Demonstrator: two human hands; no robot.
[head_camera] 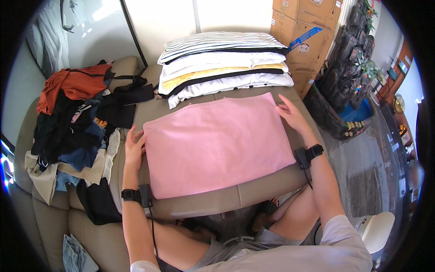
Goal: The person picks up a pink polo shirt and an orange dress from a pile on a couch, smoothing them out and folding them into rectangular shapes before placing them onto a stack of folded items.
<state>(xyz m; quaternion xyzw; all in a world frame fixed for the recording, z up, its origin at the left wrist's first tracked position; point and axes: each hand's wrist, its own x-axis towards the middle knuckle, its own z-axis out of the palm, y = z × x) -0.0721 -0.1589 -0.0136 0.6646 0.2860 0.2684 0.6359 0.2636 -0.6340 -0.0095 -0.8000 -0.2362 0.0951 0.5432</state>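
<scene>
A pink folded garment [217,146] lies flat as a wide rectangle on the taupe upholstered seat [217,204]. At its left edge rests my left hand [134,149], fingers apart and touching the cloth near the upper left corner. My right hand [291,114] is at the upper right corner, its fingertips against the fabric edge and the index finger stretched out. Neither hand grips the cloth. Just beyond the pink garment stands a stack of folded clothes [224,64] in white, black, yellow and stripes.
A loose heap of clothes [74,129], rust, black, denim and beige, covers the left side. Folded jeans [76,253] lie at lower left. Cardboard boxes [306,44] rise behind the stack. A rock fountain [346,74] stands on the right, a white chair-like object [377,231] at lower right.
</scene>
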